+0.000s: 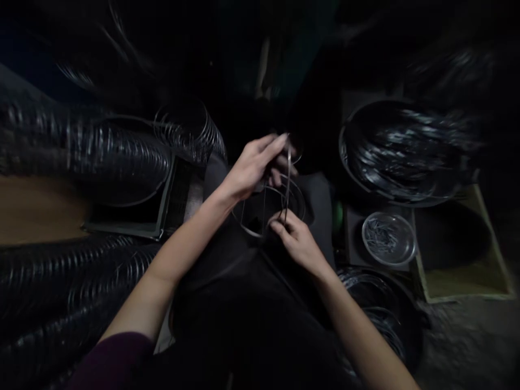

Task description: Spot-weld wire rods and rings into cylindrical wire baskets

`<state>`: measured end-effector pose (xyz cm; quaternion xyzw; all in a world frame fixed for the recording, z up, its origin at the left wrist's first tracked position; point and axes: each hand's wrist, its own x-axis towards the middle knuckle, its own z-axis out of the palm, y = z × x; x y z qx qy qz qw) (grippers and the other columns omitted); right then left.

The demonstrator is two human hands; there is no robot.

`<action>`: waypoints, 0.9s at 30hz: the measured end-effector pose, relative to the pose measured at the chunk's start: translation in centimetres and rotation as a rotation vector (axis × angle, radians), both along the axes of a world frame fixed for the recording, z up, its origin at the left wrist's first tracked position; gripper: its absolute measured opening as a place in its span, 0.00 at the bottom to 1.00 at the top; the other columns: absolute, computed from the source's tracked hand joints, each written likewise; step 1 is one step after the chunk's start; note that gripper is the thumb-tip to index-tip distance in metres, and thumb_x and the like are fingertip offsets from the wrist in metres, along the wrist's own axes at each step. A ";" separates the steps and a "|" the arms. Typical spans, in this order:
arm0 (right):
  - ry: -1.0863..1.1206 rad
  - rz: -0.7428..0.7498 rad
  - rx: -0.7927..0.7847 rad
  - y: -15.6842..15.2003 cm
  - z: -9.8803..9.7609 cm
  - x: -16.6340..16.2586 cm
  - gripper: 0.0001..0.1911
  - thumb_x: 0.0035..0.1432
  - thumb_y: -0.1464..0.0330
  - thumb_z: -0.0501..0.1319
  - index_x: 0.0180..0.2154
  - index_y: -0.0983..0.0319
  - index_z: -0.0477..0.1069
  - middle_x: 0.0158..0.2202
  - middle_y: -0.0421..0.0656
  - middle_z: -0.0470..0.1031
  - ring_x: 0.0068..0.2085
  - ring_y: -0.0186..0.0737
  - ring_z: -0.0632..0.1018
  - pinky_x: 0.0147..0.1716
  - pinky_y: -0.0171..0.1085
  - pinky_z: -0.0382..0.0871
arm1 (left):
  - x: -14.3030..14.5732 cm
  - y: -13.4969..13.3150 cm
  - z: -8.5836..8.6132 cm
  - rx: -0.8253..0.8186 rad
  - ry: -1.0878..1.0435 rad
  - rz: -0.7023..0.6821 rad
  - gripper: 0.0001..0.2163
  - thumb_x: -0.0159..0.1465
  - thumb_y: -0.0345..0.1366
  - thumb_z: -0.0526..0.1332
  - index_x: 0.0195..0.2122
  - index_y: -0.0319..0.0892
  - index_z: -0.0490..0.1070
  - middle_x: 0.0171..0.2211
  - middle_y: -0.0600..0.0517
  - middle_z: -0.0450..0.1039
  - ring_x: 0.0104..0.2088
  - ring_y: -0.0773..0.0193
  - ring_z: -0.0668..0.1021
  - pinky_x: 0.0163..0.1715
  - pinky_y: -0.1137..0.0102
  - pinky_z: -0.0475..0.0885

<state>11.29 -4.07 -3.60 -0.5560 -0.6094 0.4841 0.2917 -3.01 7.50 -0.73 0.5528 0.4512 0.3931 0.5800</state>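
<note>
A small round wire frame point(266, 208) made of rings and upright rods sits in front of me, over my dark lap. My left hand point(254, 165) is closed on its top, fingers curled over the upper ring near a thin upright wire point(287, 181). My right hand point(296, 238) pinches the lower end of that wire at the frame's near rim. The scene is dark and somewhat blurred, so the exact joints are hard to make out.
Long rolls of stacked wire rings point(81, 149) lie at the left, more below point(60, 298). A large dark basin of metal pieces point(402, 149) stands at the right, a small clear bowl of short pins point(388, 238) beside it, another tub of rings point(382, 314) lower right.
</note>
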 end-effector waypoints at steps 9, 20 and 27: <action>0.026 0.132 -0.123 0.9 1.4 0.7 0.15 0.63 0.61 0.51 0.33 0.60 0.73 0.34 0.42 0.76 0.37 0.38 0.75 0.41 0.36 0.66 | -1.6 7.3 -5.1 0.564 0.540 -0.241 0.17 0.64 0.37 0.57 0.54 0.42 0.65 0.53 0.46 0.69 0.53 0.59 0.71 0.52 0.66 0.64; 0.086 -0.018 -0.178 -0.7 -0.3 1.8 0.16 0.60 0.57 0.55 0.38 0.60 0.77 0.35 0.43 0.79 0.38 0.42 0.78 0.40 0.38 0.69 | 1.3 11.6 -4.4 0.617 0.602 -0.590 0.09 0.66 0.37 0.54 0.41 0.43 0.71 0.37 0.50 0.75 0.37 0.63 0.76 0.37 0.74 0.64; 0.067 -0.009 -0.123 0.8 0.5 1.1 0.15 0.61 0.58 0.53 0.32 0.60 0.72 0.28 0.41 0.76 0.27 0.36 0.75 0.31 0.35 0.68 | 2.2 10.8 -6.7 0.315 0.347 -0.439 0.12 0.67 0.41 0.49 0.47 0.42 0.62 0.25 0.55 0.70 0.26 0.66 0.74 0.32 0.73 0.67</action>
